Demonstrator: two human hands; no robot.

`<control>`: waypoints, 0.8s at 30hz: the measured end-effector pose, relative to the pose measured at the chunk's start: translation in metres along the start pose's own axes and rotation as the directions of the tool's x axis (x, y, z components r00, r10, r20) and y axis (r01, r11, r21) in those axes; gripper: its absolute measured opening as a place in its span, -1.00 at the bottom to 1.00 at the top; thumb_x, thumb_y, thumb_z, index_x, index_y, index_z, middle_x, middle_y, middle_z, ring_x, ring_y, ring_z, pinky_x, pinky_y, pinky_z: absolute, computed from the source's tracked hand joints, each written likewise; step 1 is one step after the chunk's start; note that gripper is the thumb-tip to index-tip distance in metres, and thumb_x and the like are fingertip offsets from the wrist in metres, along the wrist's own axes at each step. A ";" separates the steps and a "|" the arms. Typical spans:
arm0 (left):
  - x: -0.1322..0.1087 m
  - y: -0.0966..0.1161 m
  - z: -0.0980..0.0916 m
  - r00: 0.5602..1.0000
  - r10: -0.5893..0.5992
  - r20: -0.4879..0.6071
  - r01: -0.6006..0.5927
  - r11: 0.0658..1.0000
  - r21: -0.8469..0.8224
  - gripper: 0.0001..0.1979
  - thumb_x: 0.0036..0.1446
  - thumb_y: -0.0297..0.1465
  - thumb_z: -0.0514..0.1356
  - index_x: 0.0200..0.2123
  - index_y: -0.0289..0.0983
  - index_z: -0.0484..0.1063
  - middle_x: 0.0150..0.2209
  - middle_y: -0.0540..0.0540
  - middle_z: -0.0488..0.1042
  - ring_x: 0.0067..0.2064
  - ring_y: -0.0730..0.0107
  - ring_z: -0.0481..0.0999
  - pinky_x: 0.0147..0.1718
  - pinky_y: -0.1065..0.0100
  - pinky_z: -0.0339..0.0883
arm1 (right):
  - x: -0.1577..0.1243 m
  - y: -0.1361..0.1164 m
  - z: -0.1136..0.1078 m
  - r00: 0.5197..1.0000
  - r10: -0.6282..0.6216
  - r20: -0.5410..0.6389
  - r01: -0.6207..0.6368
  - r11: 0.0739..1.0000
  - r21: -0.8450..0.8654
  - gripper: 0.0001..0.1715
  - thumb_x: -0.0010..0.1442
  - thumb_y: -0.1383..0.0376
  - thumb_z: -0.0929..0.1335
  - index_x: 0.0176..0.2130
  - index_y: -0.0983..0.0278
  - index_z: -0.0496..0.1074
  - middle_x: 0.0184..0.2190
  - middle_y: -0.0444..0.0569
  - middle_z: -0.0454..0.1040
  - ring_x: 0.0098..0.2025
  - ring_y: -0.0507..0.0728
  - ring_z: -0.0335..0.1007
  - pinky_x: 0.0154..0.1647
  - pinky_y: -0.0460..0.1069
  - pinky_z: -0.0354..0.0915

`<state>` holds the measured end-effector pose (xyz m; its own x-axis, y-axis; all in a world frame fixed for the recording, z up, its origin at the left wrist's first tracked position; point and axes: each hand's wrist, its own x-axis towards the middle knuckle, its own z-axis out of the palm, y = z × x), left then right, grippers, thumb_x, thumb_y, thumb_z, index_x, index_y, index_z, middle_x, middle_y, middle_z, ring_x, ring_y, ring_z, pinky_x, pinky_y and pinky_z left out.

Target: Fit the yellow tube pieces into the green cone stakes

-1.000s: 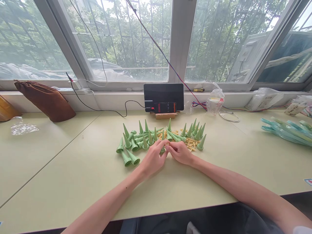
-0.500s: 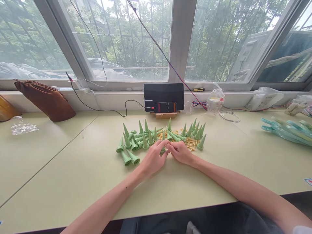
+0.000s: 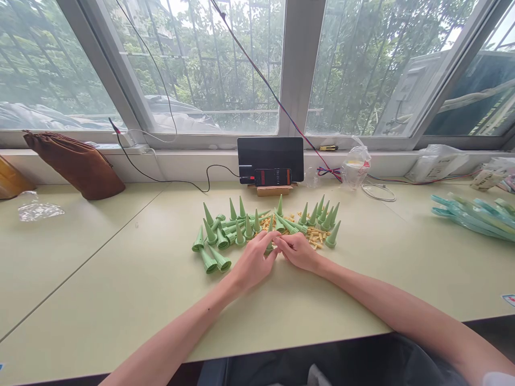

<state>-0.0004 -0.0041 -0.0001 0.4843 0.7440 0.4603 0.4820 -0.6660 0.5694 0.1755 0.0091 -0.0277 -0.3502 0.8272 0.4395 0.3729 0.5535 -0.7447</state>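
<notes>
Many green plastic cones point(image 3: 225, 236) lie and stand in a heap on the pale green table point(image 3: 120, 279), mixed with small yellow pieces point(image 3: 316, 236). My left hand point(image 3: 254, 261) and my right hand point(image 3: 298, 251) meet at the near edge of the heap. The fingers of my left hand curl round a green cone point(image 3: 269, 247). My right hand's fingertips pinch at the same spot; what they hold is too small to name.
A dark tablet point(image 3: 270, 156) and a phone point(image 3: 272, 176) stand at the back by the window sill. A brown pouch point(image 3: 76, 166) lies far left, a plastic bag point(image 3: 355, 167) back right, teal wrapped items point(image 3: 475, 217) far right. Cables run along the sill.
</notes>
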 end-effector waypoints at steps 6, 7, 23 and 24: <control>0.000 0.001 0.000 1.000 0.016 -0.008 -0.016 1.000 -0.004 -0.68 0.23 -0.48 0.12 0.05 -0.15 0.38 -0.16 -0.11 0.47 -0.17 0.29 0.51 -0.17 0.26 0.43 | 0.000 0.000 0.000 1.000 -0.009 0.008 0.009 1.000 -0.023 -0.35 0.39 0.02 0.13 -0.63 0.25 0.21 -0.71 -0.15 0.20 -0.64 0.03 0.13 -0.57 -0.04 0.10; 0.000 0.000 0.000 1.000 0.016 -0.005 -0.016 1.000 -0.005 -0.68 0.23 -0.48 0.12 0.05 -0.16 0.38 -0.17 -0.11 0.47 -0.18 0.29 0.51 -0.18 0.27 0.43 | 0.000 0.000 0.000 1.000 -0.011 0.011 0.011 1.000 -0.028 -0.36 0.39 0.02 0.13 -0.63 0.25 0.21 -0.71 -0.15 0.21 -0.64 0.03 0.14 -0.57 -0.04 0.10; 0.000 0.001 -0.001 0.999 -0.009 0.043 0.009 1.000 -0.016 -0.67 0.25 -0.46 0.09 0.07 -0.16 0.36 -0.13 -0.13 0.45 -0.15 0.28 0.49 -0.22 0.30 0.43 | 0.000 -0.001 -0.002 0.999 -0.022 0.040 0.023 0.999 -0.034 -0.42 0.38 0.05 0.15 -0.58 0.25 0.23 -0.70 -0.15 0.26 -0.64 0.03 0.21 -0.57 -0.05 0.11; 0.000 0.001 -0.001 0.999 -0.010 0.044 0.011 1.000 -0.014 -0.67 0.25 -0.46 0.09 0.07 -0.16 0.36 -0.13 -0.13 0.45 -0.15 0.28 0.49 -0.22 0.30 0.43 | 0.000 -0.001 -0.002 0.999 -0.022 0.043 0.024 0.999 -0.034 -0.42 0.38 0.06 0.15 -0.58 0.26 0.24 -0.70 -0.15 0.27 -0.64 0.03 0.21 -0.57 -0.05 0.11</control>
<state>-0.0003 -0.0050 0.0010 0.5113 0.7477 0.4238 0.4769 -0.6570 0.5838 0.1766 0.0089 -0.0258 -0.3948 0.8096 0.4343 0.3935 0.5761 -0.7164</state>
